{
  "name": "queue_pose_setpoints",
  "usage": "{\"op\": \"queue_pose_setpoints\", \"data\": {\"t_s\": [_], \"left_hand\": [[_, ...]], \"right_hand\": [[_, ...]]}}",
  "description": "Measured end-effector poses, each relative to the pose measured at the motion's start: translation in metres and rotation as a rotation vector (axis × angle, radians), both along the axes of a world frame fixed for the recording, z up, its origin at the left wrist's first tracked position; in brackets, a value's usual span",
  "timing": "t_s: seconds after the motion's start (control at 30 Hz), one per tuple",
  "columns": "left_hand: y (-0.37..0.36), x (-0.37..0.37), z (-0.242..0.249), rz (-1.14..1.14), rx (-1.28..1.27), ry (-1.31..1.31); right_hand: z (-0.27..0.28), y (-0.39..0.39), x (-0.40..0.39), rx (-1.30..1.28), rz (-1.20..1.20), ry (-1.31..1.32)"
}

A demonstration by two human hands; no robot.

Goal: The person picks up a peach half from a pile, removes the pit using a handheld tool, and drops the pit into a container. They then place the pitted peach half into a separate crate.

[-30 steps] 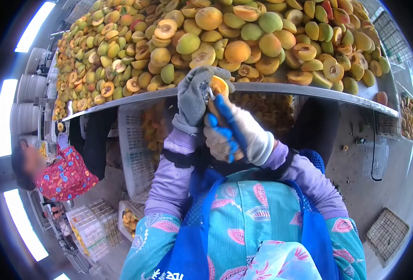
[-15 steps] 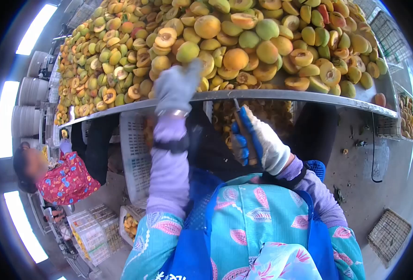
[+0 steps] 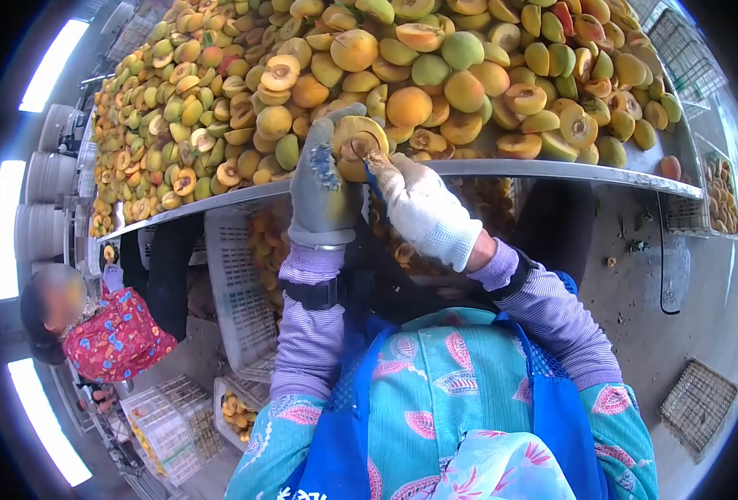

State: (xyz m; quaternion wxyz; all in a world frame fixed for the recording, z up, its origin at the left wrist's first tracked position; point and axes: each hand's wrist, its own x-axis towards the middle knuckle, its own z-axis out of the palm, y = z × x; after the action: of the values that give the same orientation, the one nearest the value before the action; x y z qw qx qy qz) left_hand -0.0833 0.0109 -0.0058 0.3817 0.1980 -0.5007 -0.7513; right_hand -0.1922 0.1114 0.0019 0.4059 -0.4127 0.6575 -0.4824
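Note:
Near the front edge of the table, my left hand (image 3: 322, 190) in a grey glove is wrapped round a yellow peach half (image 3: 354, 133), its cut face and brown centre turned up. My right hand (image 3: 427, 207), in a white glove with blue on the fingers, is closed on a small knife (image 3: 369, 165). The knife is mostly hidden by my fingers, and its tip is at the centre of the peach half. Beyond both hands lies a heap of cut and whole peaches (image 3: 461, 87).
The table's metal edge (image 3: 544, 169) runs below my wrists. Under it stand a white crate (image 3: 240, 275) and a container of peach pieces (image 3: 490, 196). A co-worker (image 3: 119, 325) sits at the left. A wire basket (image 3: 696, 408) lies on the floor at right.
My left hand has come back from the heap and now holds a peach half. My right hand has risen from below the table edge, bringing the knife to the fruit.

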Motion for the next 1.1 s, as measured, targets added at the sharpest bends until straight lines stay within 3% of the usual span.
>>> {"op": "queue_pose_setpoints", "data": {"t_s": [0.07, 0.1, 0.17, 0.2, 0.23, 0.3, 0.33, 0.4, 0.43, 0.47, 0.53, 0.6, 0.67, 0.73, 0.8, 0.87, 0.93, 0.97, 1.0, 1.07, 1.1], "left_hand": [[0.002, -0.001, 0.005, 0.277, -0.794, -0.486], [0.002, -0.004, 0.004, 0.272, -0.793, -0.484], [0.004, -0.012, 0.003, 0.25, -0.159, -0.206], [0.01, -0.014, 0.003, 0.251, -0.158, -0.21], [0.015, -0.018, 0.003, 0.344, -0.352, -0.298], [0.01, -0.023, -0.009, 0.449, -0.61, -0.331], [0.012, -0.019, -0.004, 0.451, -0.609, -0.344], [0.015, -0.018, 0.014, 0.135, -0.224, -0.183], [0.01, -0.02, 0.012, 0.105, -0.091, -0.413], [0.007, -0.021, 0.011, 0.1, -0.092, -0.415], [0.001, -0.021, 0.009, -0.07, -0.369, -0.485], [-0.006, -0.021, 0.005, -0.142, -0.355, -0.464], [-0.009, -0.024, 0.006, -0.321, 0.058, -0.278], [-0.006, -0.025, -0.001, -0.32, 0.1, -0.275], [-0.005, -0.027, -0.009, -0.371, 0.034, -0.247], [0.001, -0.027, -0.007, -0.363, 0.001, -0.26], [0.007, -0.025, -0.007, -0.366, 0.073, -0.163], [0.009, -0.025, -0.007, -0.373, 0.107, -0.114], [0.014, -0.024, -0.006, -0.376, 0.107, -0.117], [0.026, -0.019, -0.004, -0.076, 0.482, -0.009], [0.021, 0.001, -0.039, -0.042, 0.676, 0.198]], "right_hand": [[-0.005, 0.002, -0.001, -0.05, -0.012, -0.005], [-0.009, 0.004, 0.0, -0.101, -0.02, -0.012], [-0.014, 0.004, 0.004, -0.12, -0.046, -0.073], [-0.018, 0.005, 0.009, -0.138, -0.068, -0.138], [-0.021, 0.004, 0.015, -0.137, -0.066, -0.141], [-0.026, -0.001, 0.022, -0.06, -0.18, -0.569], [-0.025, 0.003, 0.02, -0.054, -0.176, -0.58], [-0.014, 0.014, 0.008, 0.096, -0.081, -0.8], [-0.009, 0.015, 0.017, 0.209, -0.109, -0.899], [-0.01, 0.024, 0.017, 0.187, 0.04, -1.095], [-0.022, 0.024, 0.02, -0.017, 0.246, -1.855], [-0.021, 0.029, 0.018, -0.033, 0.221, -1.846], [-0.018, 0.03, 0.012, 0.062, 0.232, -1.514], [-0.02, 0.034, 0.012, 0.055, 0.225, -1.538], [-0.018, 0.04, 0.006, 0.073, 0.315, -2.012], [-0.02, 0.044, 0.003, 0.072, 0.318, -1.96], [-0.024, 0.043, -0.004, 0.095, 0.385, -1.448], [-0.023, 0.04, -0.003, 0.021, 0.465, -1.659], [-0.019, 0.039, 0.003, 0.017, 0.463, -1.661], [-0.006, 0.034, 0.015, -0.018, 0.419, -2.02], [-0.006, 0.038, 0.021, -0.057, 0.52, -2.068]]}}
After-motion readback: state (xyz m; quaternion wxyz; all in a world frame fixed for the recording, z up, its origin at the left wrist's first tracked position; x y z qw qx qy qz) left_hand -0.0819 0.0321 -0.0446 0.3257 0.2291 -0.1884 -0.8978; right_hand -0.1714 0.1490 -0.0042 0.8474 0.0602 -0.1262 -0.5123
